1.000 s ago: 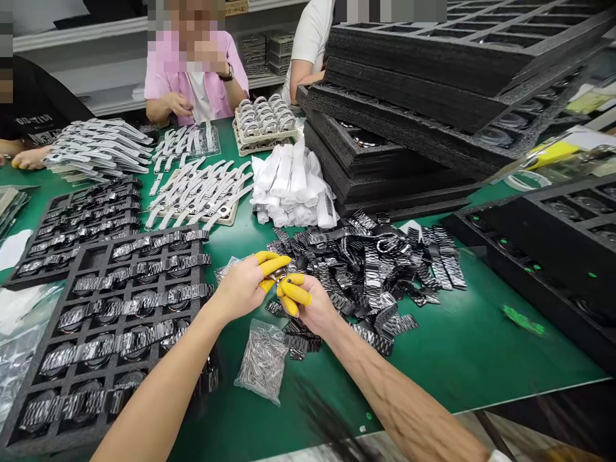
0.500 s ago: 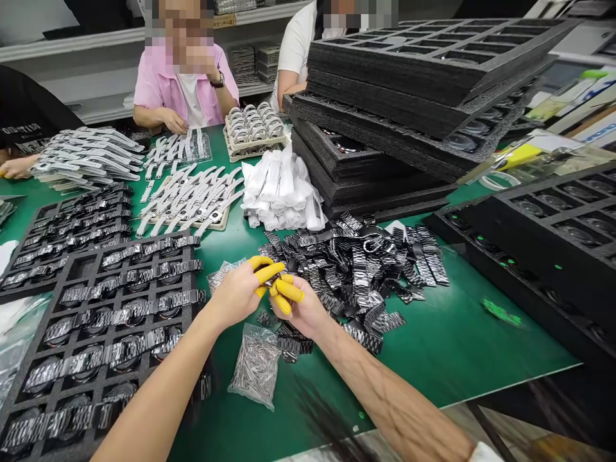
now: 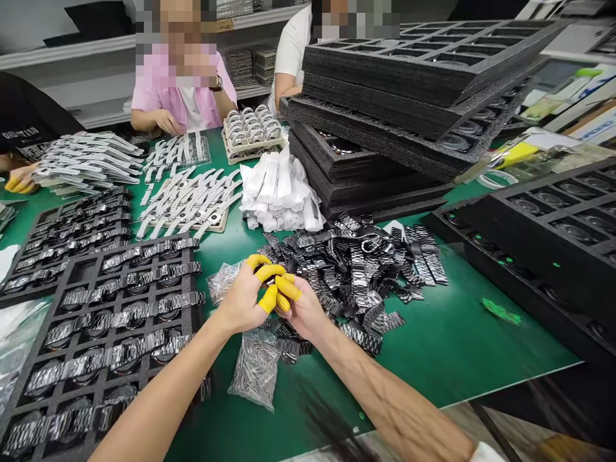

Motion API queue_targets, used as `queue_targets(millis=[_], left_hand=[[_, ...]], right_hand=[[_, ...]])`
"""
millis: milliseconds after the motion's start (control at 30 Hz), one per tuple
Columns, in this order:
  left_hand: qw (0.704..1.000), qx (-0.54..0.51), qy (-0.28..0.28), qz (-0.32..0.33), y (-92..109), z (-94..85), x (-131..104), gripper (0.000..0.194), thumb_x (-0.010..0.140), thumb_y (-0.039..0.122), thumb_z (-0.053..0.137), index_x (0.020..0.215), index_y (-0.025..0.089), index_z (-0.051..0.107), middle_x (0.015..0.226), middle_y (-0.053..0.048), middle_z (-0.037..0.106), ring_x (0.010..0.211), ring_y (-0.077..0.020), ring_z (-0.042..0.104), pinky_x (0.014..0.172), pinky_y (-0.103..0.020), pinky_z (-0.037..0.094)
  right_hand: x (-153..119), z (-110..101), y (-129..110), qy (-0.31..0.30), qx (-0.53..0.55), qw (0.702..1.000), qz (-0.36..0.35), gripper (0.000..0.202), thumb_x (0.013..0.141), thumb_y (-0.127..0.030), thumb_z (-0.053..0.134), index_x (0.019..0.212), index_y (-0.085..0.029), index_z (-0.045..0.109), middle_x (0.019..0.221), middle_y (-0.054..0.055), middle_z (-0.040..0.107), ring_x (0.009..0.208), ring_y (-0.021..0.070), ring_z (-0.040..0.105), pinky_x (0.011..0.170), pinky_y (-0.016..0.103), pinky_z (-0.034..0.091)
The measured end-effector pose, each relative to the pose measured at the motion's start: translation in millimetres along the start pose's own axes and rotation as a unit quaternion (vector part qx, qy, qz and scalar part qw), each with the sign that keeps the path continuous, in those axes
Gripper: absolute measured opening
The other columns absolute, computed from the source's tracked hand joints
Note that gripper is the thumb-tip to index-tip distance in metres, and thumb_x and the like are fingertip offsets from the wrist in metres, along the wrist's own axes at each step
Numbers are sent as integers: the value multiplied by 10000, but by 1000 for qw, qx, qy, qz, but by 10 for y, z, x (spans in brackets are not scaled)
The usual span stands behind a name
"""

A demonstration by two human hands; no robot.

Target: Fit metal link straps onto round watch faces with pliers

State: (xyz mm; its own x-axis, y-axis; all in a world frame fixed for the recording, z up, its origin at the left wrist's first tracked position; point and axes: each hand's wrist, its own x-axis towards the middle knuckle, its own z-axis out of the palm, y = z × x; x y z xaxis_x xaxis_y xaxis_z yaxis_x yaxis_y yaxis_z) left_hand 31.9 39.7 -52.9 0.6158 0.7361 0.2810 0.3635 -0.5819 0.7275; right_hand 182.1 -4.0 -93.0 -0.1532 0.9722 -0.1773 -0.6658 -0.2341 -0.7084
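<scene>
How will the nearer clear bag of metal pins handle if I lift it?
The bag of pins will probably sag and shift, since its clear plastic looks thin and creased. It may feel heavy for its size, being packed with metal-looking contents.

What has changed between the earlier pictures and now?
The left hand has curled its fingers more, its thumb now showing plainly; it and the right hand keep a small dark piece between them. The pink-shirted co-worker's hand has lowered toward the white straps. The bag of pins and black straps stayed put.
</scene>
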Motion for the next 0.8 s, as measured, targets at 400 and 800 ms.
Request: queue_targets(millis=[400,800], left_hand=[[996,20,80,35,-66,-91,-9,268,966,150,601,1212,233,665,1104,-82,664,1058,-227,658,943,-400,578],[943,-212,251,-57,-250,-331,50,251,909,315,759,1085,235,599,1076,-36,702,863,-163,736,830,-333,609]], right_hand=[[11,-37,-35,9,-49,998,-47,474,836,-665,784,934,-223,646,626,-35,642,476,110,514,469,236,438],[31,-90,88,-38,-185,979,70,380,881,-501,768,1036,-198,600,637,-25,725,382,90,515,380,195,317]])
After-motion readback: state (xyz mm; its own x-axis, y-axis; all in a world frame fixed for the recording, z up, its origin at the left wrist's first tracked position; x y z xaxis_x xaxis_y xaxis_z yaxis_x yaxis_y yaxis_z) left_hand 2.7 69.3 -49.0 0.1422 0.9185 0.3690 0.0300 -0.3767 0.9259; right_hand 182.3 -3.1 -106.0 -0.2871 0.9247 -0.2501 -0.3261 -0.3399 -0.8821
